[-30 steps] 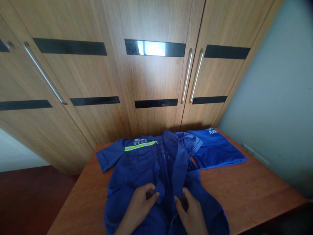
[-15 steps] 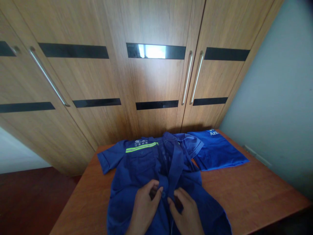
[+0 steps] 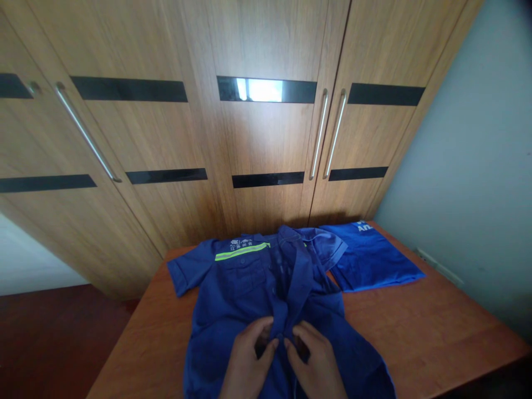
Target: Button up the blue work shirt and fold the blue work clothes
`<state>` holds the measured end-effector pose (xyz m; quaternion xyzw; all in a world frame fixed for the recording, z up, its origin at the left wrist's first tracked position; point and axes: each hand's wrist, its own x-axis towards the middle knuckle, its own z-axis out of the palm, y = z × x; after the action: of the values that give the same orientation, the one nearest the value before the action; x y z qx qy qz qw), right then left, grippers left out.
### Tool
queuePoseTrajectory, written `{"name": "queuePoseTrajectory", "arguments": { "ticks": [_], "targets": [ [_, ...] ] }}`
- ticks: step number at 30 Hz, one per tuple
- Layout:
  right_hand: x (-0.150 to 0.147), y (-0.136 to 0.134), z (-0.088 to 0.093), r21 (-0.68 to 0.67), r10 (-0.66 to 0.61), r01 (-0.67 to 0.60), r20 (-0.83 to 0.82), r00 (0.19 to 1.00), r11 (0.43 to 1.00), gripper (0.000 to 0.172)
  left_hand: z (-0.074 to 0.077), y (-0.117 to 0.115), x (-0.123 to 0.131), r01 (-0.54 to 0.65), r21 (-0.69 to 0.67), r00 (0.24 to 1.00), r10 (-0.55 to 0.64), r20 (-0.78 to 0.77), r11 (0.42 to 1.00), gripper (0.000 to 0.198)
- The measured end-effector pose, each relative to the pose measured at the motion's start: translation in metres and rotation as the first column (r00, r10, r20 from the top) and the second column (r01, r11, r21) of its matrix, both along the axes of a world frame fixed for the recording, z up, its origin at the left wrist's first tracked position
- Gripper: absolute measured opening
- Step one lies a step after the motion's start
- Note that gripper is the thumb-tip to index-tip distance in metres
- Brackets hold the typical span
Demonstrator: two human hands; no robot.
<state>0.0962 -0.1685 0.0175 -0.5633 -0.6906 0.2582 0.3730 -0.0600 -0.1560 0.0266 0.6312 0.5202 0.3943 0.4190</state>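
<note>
A dark blue short-sleeved shirt point(image 3: 224, 310) lies front up on the wooden table, with a yellow-green and grey stripe and white lettering on its chest. Its front is partly open from the collar down. My left hand point(image 3: 251, 352) pinches the placket edge at the lower front, thumb and fingers on the cloth. Close beside it on the right, my right hand point(image 3: 313, 354) pinches the other front edge. A small button point(image 3: 280, 336) shows between the two thumbs.
A folded bright blue garment point(image 3: 374, 257) with white letters lies at the table's back right. Behind the brown table point(image 3: 432, 327) stands a wooden wardrobe point(image 3: 266, 138); a pale wall point(image 3: 477, 194) rises at the right.
My right hand has moved slightly left and both hands are closer together at the button. The cloth edges between them have drawn nearer.
</note>
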Motion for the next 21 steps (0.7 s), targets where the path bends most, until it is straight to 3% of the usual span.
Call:
{"name": "queuePoseTrajectory", "arguments": {
  "ticks": [8,16,21],
  "targets": [
    [0.0045,0.0011,0.0078,-0.034,0.015,-0.01,0.162,0.987,0.999,0.02,-0.0047,-0.0005,-0.0006,-0.056,0.254,0.969,0.114,-0.218,0.966,0.007],
    [0.0008,0.0009,0.005,-0.034,0.012,-0.006,0.196,0.98,0.999,0.021,-0.0103,-0.0035,0.0039,-0.006,0.458,0.971,0.114,-0.21,0.889,0.014],
    [0.0017,0.0016,0.0038,-0.034,-0.032,0.04,0.216,0.976,0.999,0.013,-0.0109,-0.0045,0.0031,-0.032,0.461,0.963,0.151,-0.225,0.887,0.012]
  ]
}}
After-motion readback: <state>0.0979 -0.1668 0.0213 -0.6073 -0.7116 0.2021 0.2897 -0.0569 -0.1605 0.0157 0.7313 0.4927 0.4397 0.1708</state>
